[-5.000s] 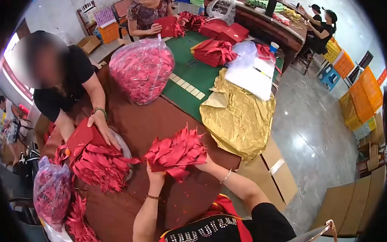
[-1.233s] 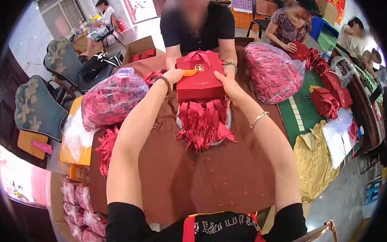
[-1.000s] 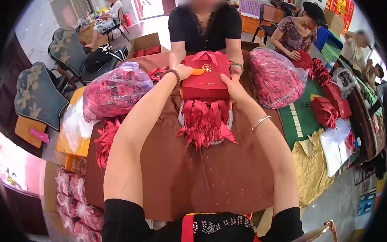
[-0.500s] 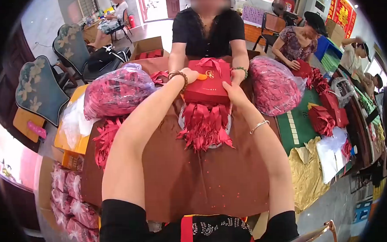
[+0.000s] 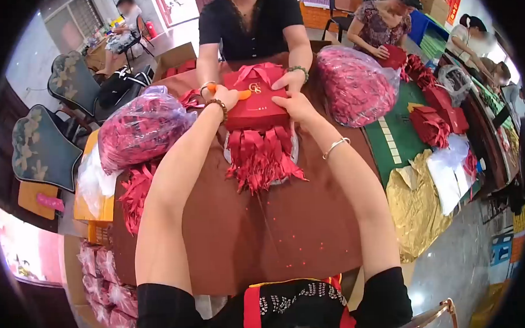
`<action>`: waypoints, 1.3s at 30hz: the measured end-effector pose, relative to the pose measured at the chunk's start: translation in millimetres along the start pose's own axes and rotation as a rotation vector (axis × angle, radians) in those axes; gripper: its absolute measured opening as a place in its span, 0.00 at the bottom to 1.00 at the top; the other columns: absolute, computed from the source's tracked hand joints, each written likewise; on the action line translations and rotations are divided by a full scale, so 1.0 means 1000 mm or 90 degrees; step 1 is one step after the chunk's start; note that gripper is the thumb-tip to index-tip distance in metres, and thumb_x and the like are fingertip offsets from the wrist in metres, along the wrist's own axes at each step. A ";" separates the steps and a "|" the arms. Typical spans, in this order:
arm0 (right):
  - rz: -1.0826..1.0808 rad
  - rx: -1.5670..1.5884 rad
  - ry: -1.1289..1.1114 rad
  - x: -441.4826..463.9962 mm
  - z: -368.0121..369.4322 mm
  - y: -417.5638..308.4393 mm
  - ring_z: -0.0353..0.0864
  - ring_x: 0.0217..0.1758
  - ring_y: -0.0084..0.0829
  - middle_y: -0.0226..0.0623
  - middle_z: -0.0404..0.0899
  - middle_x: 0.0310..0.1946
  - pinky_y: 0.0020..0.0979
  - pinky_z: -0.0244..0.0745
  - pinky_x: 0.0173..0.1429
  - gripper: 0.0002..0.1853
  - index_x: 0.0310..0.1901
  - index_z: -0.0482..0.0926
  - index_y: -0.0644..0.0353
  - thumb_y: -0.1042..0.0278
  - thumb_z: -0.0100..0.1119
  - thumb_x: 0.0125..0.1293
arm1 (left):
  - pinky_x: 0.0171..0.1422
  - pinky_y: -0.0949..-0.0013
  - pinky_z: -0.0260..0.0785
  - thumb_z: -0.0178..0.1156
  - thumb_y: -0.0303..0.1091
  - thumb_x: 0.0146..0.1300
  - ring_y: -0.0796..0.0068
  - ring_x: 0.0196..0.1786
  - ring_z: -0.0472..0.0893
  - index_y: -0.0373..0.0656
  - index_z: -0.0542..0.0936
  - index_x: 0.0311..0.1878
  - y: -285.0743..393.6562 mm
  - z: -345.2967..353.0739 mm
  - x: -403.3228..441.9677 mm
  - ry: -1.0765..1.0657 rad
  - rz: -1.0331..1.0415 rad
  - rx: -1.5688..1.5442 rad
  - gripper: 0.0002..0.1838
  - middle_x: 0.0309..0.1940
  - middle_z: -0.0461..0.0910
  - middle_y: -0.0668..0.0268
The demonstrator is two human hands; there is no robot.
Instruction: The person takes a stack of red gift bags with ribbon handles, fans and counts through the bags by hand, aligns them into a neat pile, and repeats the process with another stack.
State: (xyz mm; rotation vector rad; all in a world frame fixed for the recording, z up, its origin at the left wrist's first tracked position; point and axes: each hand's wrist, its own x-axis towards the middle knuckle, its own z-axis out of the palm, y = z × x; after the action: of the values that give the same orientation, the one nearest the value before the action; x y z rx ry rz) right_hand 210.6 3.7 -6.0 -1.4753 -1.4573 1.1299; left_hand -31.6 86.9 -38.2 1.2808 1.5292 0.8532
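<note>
A thick stack of red gift bags (image 5: 260, 109) with gold lettering and a red ribbon bow on top is held over the middle of the table. My left hand (image 5: 226, 98), with an orange cover on the thumb, grips its left side. On the right edge, my right hand (image 5: 298, 106) has its thumb on top, its other fingers hidden below. A person across the table holds the far side too, one hand (image 5: 293, 79) at the far right corner. Many red ribbons (image 5: 262, 161) hang below the near edge, over a pale plastic bag.
Clear plastic bags of red ribbons stand on the left (image 5: 143, 130) and right (image 5: 361, 85) of the brown table (image 5: 219, 240). Gold wrapping paper (image 5: 414, 205) lies at right, near a green mat (image 5: 383, 142). Wrapped red packs (image 5: 108, 285) fill a box at lower left.
The view has shifted, so the scene sits further left and higher. The other person's hand at the right has come onto the top of the stack. My hands keep their grip.
</note>
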 end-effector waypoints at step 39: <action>-0.095 -0.263 0.372 -0.053 -0.254 0.147 0.77 0.44 0.46 0.49 0.78 0.36 0.40 0.72 0.48 0.13 0.39 0.78 0.64 0.65 0.51 0.57 | 0.65 0.61 0.56 0.53 0.34 0.63 0.63 0.61 0.64 0.36 0.66 0.58 0.027 0.156 -0.253 0.129 0.597 0.189 0.22 0.57 0.66 0.56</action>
State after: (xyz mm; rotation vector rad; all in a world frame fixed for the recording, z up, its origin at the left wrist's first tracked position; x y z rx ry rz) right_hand 500.7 -40.9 -59.9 -1.7472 -1.3852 0.2620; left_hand 129.8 -162.6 -8.0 2.2539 1.1893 1.3950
